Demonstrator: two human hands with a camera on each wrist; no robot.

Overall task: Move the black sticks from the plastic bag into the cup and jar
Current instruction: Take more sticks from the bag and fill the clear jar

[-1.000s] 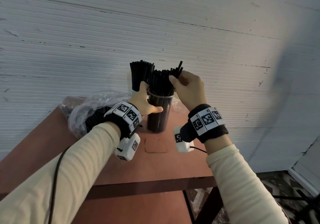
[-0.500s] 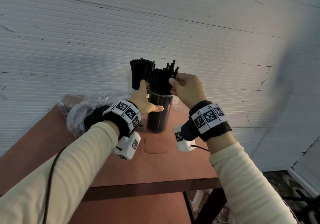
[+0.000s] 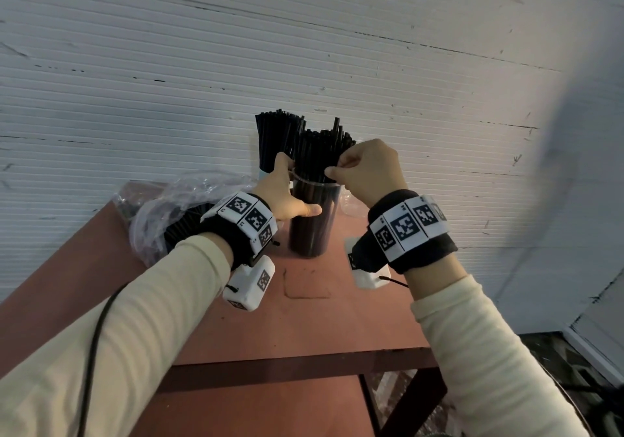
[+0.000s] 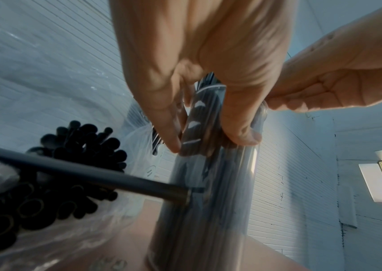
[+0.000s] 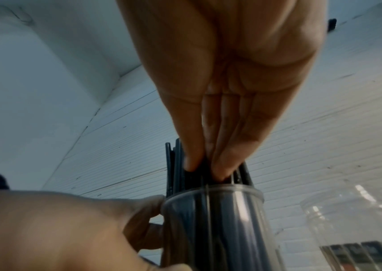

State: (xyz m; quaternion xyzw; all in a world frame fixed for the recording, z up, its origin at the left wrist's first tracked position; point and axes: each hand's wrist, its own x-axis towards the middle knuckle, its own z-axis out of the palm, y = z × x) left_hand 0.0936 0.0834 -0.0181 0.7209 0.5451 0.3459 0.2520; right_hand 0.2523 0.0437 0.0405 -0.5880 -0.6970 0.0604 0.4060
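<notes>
Both forearms reach forward over the reddish-brown wooden table [image 3: 304, 328]. The left hand [image 3: 287, 197] wraps its curled fingers and thumb around the upper wall of a tall clear plastic cup [image 3: 312, 220], thumb across the near side just under the rim. The right hand [image 3: 366, 173] comes in from the right above that rim, its thumb and fingers [image 5: 227, 161] pressed together on a few thin black plastic sticks [image 3: 324, 153] that stand upright in the cup, packed densely and jutting above its rim.

Those pinched sticks sit at the near right edge of the bundle, the fingertips just above the rim. Behind the cup stands a second bunch of black sticks [image 3: 277, 136] in a container that is mostly hidden, possibly pale. A crumpled clear plastic bag [image 3: 175, 207] lies to the left with more sticks inside, their open round ends showing in the left wrist view. A clear plastic jar [image 5: 357, 223] stands just right of the cup.
</notes>
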